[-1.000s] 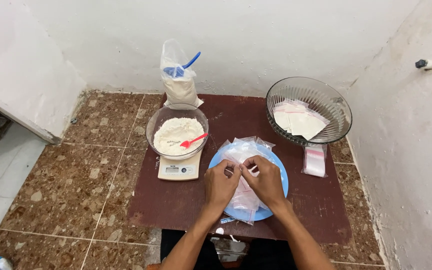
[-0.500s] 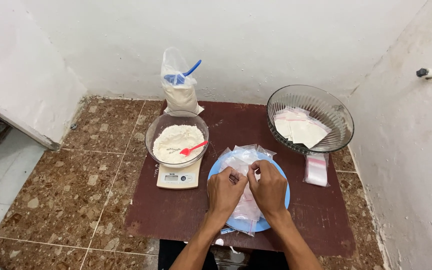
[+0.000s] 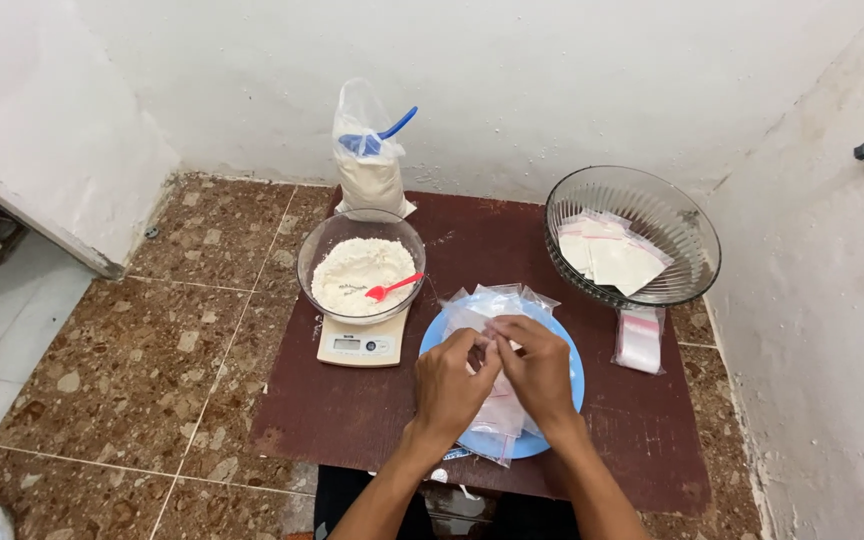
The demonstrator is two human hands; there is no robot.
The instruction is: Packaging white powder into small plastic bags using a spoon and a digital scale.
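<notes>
Both hands meet over the blue plate [image 3: 568,352] near the front middle of the dark brown board [image 3: 352,420]. Left hand [image 3: 449,385] has its fingers curled, fingertips pinched on the edge of a small clear plastic bag [image 3: 500,410]; right hand [image 3: 539,368] is likewise curled, thumb and fingers nipping the same bag from the other side, so the two hands touch at the fingertips. The bag hangs down between the palms and lies on a heap of more clear bags [image 3: 497,300] piled on the plate — how many, cannot tell. Left of the plate, just beside it, a small cream kitchen scale [image 3: 357,346] carries a glass bowl [image 3: 324,250] of white powder [image 3: 357,275], with a red spoon [image 3: 392,288] resting in the powder, handle pointing right. Behind the bowl, at the board's far edge against the wall, stands an open plastic sack of powder [image 3: 372,180] with a blue scoop [image 3: 382,135] sticking out of the top. At the far right, a second, larger glass bowl [image 3: 687,215] holds flat filled packets [image 3: 612,258] — white contents, red-striped tops. Just in front of that bowl, a small stack of empty zip bags [image 3: 640,340] lies flat on the board, well clear of the hands. Brown speckled floor tiles [image 3: 152,350] to the left.
</notes>
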